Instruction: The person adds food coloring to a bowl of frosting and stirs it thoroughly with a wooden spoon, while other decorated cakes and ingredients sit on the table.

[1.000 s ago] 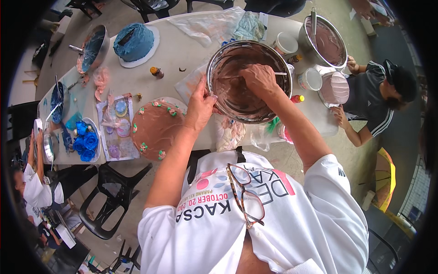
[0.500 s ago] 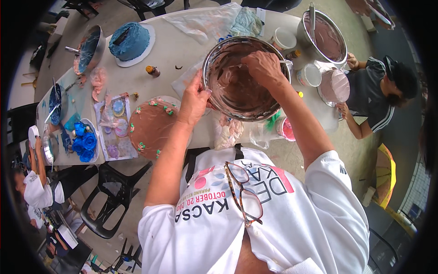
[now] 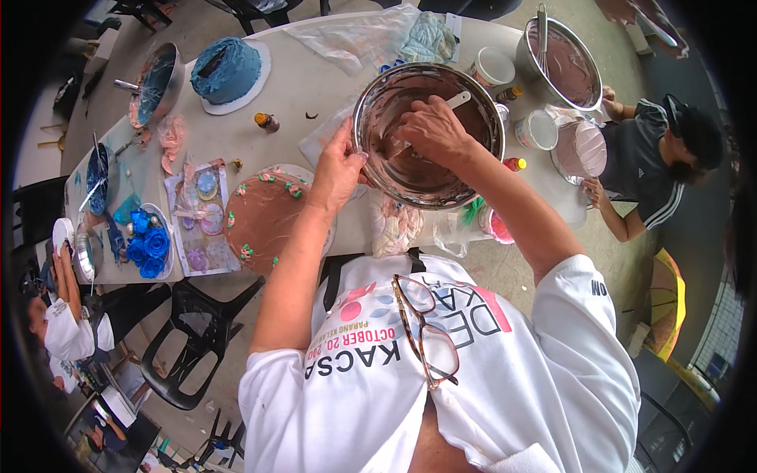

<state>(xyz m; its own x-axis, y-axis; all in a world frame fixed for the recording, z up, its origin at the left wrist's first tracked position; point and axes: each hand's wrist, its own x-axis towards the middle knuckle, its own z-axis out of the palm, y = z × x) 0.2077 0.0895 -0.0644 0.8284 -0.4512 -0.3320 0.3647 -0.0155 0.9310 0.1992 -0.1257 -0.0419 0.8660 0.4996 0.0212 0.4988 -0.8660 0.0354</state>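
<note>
A large steel mixing bowl [image 3: 432, 194] smeared with brown frosting [image 3: 478, 120] is in front of me. My left hand [image 3: 337, 167] grips its left rim, thumb and fingers closed on the edge. Inside the bowl, my right hand [image 3: 435, 130] is closed around a spatula. The spatula's white handle [image 3: 458, 99] sticks out above that hand toward the far right rim. Its lower end is mostly hidden by my fingers and the frosting. Left of the bowl, partly behind my left forearm, lies a round brown-frosted cake [image 3: 264, 213] with pink and green piped flowers.
A blue-frosted cake [image 3: 229, 71] stands at the far left. Another frosting bowl [image 3: 597, 98] with a whisk [image 3: 542, 43] is at the far right. Plastic tubs [image 3: 536, 130] and small bottles [image 3: 267, 122] surround my bowl. A co-worker [image 3: 658, 158] touches a pale-frosted cake [image 3: 582, 148] on the right.
My right hand has swept left and slightly downward through the bowl with the spatula, and more of the white handle shows. My left hand keeps its hold on the rim.
</note>
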